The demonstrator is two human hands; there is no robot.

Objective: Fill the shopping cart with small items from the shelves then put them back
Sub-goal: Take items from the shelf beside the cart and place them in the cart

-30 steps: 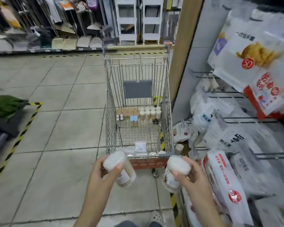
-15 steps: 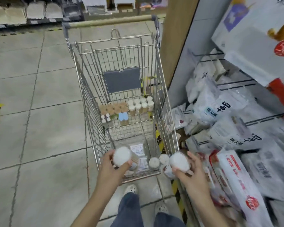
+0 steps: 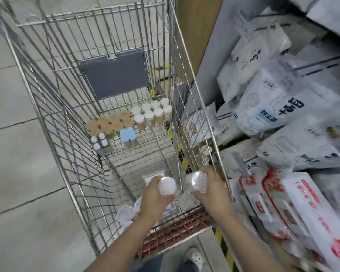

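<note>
both hands over the near end of the cart, inside its rim. left hand curled round a tub, white lid up. right hand curled round a second tub, just beside the first. i see jars grouped at the far end. packets on shelf to my right. tiled floor left.

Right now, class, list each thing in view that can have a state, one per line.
left hand: grips a round tub, inside the cart
right hand: grips a second tub
shopping cart: partly filled
white-capped jars: upright, grouped at far end
</note>
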